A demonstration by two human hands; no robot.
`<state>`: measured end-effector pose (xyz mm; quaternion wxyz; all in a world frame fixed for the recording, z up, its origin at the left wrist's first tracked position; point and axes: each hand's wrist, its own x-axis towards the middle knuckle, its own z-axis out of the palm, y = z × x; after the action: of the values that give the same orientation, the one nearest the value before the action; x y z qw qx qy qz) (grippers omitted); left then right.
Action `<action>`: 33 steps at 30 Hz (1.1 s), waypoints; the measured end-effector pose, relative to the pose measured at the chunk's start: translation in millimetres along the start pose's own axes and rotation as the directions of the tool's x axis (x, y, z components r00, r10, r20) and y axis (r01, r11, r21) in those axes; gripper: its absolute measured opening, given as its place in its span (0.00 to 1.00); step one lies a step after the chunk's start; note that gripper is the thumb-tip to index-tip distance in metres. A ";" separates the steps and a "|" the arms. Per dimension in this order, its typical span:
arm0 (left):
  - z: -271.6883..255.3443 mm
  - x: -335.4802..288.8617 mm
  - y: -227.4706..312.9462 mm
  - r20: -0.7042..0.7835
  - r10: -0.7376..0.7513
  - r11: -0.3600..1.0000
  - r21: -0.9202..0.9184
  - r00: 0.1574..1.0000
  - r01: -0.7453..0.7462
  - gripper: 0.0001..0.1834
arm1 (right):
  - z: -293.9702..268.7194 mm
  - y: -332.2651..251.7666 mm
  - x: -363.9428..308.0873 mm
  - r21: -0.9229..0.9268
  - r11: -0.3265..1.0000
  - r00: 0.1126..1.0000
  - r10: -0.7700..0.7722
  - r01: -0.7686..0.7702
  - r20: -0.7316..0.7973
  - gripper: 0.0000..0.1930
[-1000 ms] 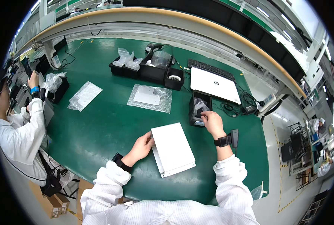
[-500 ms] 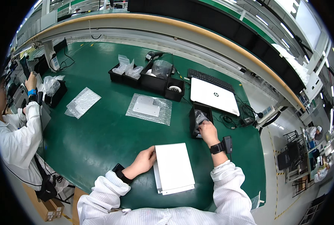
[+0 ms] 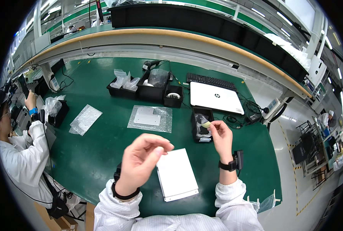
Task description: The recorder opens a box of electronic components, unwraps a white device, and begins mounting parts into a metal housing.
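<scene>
My right hand point(image 3: 222, 136) pinches a small, flat yellow-green piece point(image 3: 206, 124) between thumb and fingers, above a black bin point(image 3: 195, 131). Crumpled clear plastic bags point(image 3: 203, 131) lie in that bin. My left hand point(image 3: 142, 163) is raised over the near middle of the table, fingers curved and thumb apart, with nothing visible in it. Beneath and beside it lies a white rectangular panel point(image 3: 177, 175), its upper left part hidden by the hand. A second flat edge with small holes shows along the panel's near end.
A grey metal plate point(image 3: 146, 116) lies on bubble wrap point(image 3: 164, 124); another bubble-wrap sheet point(image 3: 85, 120) is to its left. Black bins point(image 3: 152, 92) stand behind. A white laptop point(image 3: 215, 98), keyboard point(image 3: 211, 81) and cables point(image 3: 237, 121) occupy the right. A co-worker point(image 3: 23, 142) sits left.
My left hand has let go of the white panel and risen above it. My right hand has come up out of the bin with the yellow-green piece.
</scene>
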<state>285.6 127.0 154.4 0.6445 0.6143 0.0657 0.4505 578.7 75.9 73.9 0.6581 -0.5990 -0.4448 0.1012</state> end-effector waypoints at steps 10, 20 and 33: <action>20.2 3.6 -55.1 0.045 -0.172 0.985 -0.014 0.984 0.173 0.06 | 50.5 -80.3 -63.7 -0.052 0.872 0.867 -0.475 0.487 0.150 0.13; 11.4 4.6 -46.4 0.086 -0.284 0.945 -0.144 0.955 0.294 0.05 | 50.3 -81.1 -63.3 -0.137 0.769 0.779 -0.600 0.624 0.182 0.17; 6.0 8.7 -39.4 0.126 -0.442 0.885 -0.099 0.888 0.454 0.07 | 46.5 -81.4 -62.4 -0.316 0.592 0.669 -0.688 0.741 0.281 0.20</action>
<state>314.1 134.7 126.4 0.7708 0.5625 0.1452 0.2615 476.9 45.5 111.2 0.4735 -0.4840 -0.6998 -0.2276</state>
